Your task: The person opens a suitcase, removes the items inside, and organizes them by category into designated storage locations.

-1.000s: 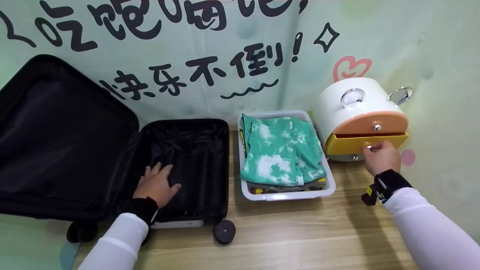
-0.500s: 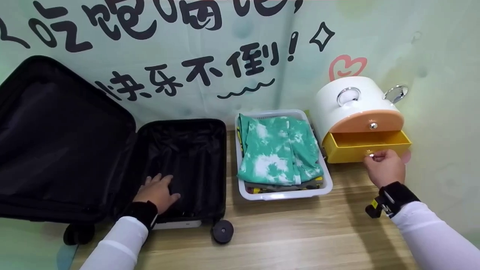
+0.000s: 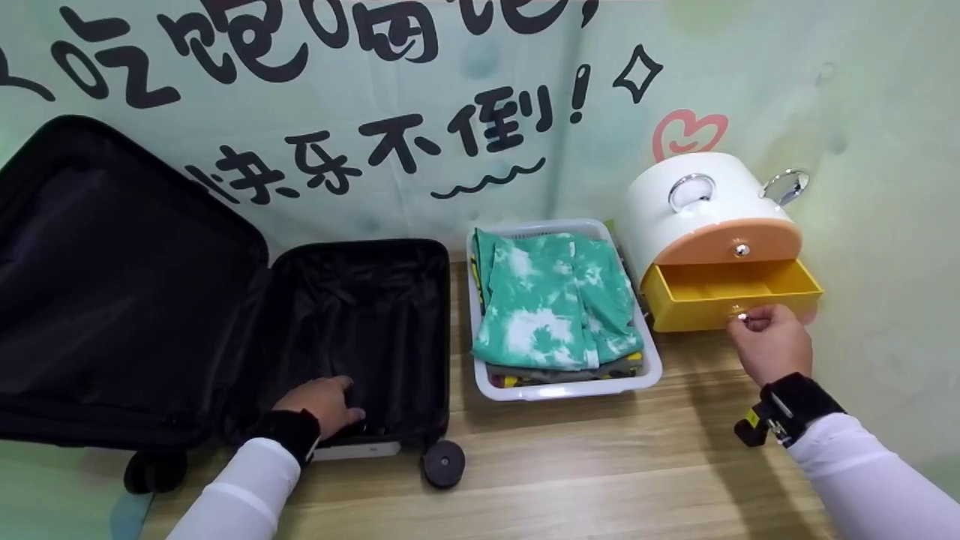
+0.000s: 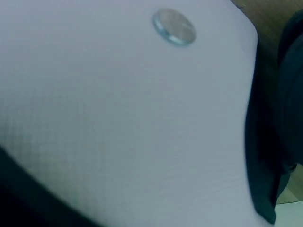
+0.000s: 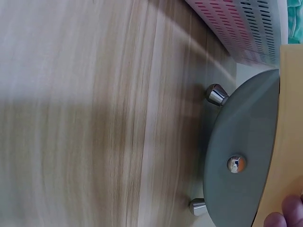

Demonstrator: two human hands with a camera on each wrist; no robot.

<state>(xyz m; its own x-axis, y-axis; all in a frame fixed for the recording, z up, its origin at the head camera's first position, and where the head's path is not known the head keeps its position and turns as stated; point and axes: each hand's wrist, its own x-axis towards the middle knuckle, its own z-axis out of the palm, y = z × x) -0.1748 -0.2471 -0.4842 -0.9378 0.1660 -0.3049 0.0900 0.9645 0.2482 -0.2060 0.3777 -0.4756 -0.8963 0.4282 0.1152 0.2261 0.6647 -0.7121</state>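
Note:
My right hand (image 3: 772, 345) pinches the small metal knob (image 3: 742, 317) of a yellow drawer (image 3: 690, 315), which stands pulled out of a round white cabinet (image 3: 694, 195). No contents show inside the drawer. In the right wrist view, fingertips (image 5: 292, 210) touch the yellow drawer front (image 5: 284, 142), above a grey drawer (image 5: 246, 132) that is closed. My left hand (image 3: 322, 405) reaches over the near edge of the open black suitcase (image 3: 360, 330), its fingers partly hidden. The left wrist view shows only a pale, blurred surface with a round metal disc (image 4: 174, 26).
Between suitcase and cabinet stands a white basket (image 3: 577, 390) with folded green-and-white tie-dye clothes (image 3: 555, 300). An orange top drawer (image 3: 727, 244) is closed. The suitcase's lid (image 3: 127, 285) leans open at left; a wheel (image 3: 444, 463) juts toward the front of the wooden surface (image 3: 562, 465).
The yellow drawer has come out toward me, with my right hand holding its knob. My left hand has drawn back toward the suitcase's near edge. The view has shifted slightly.

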